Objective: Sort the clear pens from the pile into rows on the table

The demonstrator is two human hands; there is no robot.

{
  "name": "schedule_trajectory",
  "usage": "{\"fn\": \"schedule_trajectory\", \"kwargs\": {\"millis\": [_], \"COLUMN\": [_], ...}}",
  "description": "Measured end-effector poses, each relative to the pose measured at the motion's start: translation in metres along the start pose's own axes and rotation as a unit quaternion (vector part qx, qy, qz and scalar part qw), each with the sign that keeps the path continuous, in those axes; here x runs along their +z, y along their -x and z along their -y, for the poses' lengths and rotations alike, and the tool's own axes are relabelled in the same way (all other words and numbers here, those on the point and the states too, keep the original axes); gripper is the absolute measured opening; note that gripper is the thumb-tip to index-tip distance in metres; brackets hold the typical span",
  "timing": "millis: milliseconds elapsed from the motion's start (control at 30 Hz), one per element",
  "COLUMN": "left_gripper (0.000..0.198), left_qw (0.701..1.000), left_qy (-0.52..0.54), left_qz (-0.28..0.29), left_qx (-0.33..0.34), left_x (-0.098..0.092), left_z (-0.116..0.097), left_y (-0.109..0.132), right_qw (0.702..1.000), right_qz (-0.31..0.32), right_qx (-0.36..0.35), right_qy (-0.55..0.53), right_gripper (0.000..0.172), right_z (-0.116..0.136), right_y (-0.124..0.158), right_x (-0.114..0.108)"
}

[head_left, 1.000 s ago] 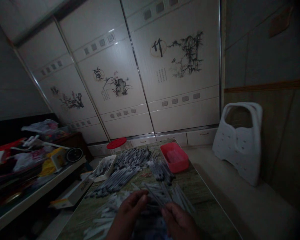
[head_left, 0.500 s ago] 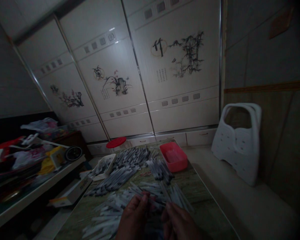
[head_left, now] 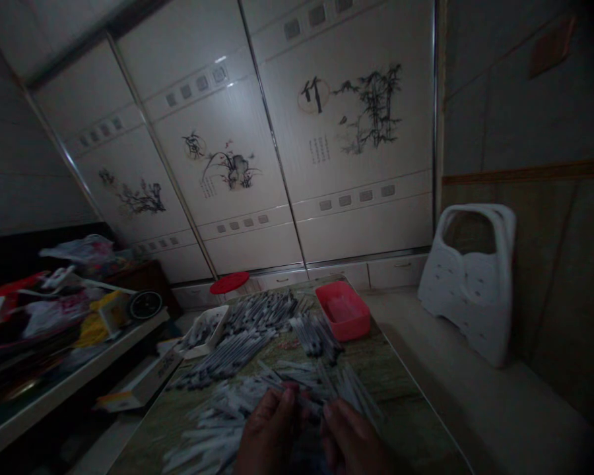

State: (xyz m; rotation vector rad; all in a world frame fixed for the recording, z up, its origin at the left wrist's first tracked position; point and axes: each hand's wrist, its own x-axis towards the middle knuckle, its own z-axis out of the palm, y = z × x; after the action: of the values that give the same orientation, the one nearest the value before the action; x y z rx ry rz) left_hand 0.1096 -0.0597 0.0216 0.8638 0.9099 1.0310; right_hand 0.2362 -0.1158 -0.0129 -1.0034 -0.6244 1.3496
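Observation:
Over the near part of the table, my left hand point(head_left: 268, 429) is closed, thumb and fingertips pinched together. My right hand point(head_left: 349, 435) is also closed just to its right, with a small gap between the two. What either hand pinches is too small and dark to make out. Beneath and around them lie many loose pale sticks point(head_left: 205, 439). Dark-tipped pen-like sticks lie in a row point(head_left: 232, 353) farther left, in a bundle point(head_left: 315, 336) near the middle, and in a pile point(head_left: 264, 310) behind.
On the table point(head_left: 406, 409) stand a red plastic basket point(head_left: 344, 313) and a white tray point(head_left: 205, 333) of sticks. A red round stool point(head_left: 229, 282) is behind. Left is a cluttered bench point(head_left: 64, 382); a white folded plastic item point(head_left: 468, 284) leans at the right wall.
My right hand has shifted slightly left, closer to my left hand, which moved slightly right. The sticks and containers stay where they were.

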Motion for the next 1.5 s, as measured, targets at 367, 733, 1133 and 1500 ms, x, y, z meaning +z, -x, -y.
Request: {"fn": "schedule_trajectory", "kwargs": {"millis": [367, 733, 1133, 1500], "left_gripper": [0.043, 0.048, 0.047, 0.046], "left_qw": [1.000, 0.999, 0.999, 0.999], "left_qy": [-0.008, -0.037, -0.038, -0.021], "left_qz": [-0.015, -0.028, -0.035, -0.034], "left_qx": [-0.023, -0.002, 0.003, 0.001], "left_x": [-0.002, -0.007, -0.015, -0.018], "left_z": [0.001, -0.001, -0.001, -0.002], "left_y": [0.001, 0.000, -0.001, 0.000], "right_qw": [0.994, 0.989, 0.988, 0.993], "right_qz": [-0.003, 0.011, 0.012, 0.012], "right_qx": [-0.057, -0.019, -0.059, -0.047], "right_qy": [0.097, 0.146, 0.142, 0.110], "right_gripper": [0.052, 0.066, 0.070, 0.069], "right_z": [-0.004, 0.001, -0.006, -0.014], "right_y": [-0.004, 0.003, -0.004, -0.010], "right_x": [-0.002, 0.006, 0.008, 0.008]}}
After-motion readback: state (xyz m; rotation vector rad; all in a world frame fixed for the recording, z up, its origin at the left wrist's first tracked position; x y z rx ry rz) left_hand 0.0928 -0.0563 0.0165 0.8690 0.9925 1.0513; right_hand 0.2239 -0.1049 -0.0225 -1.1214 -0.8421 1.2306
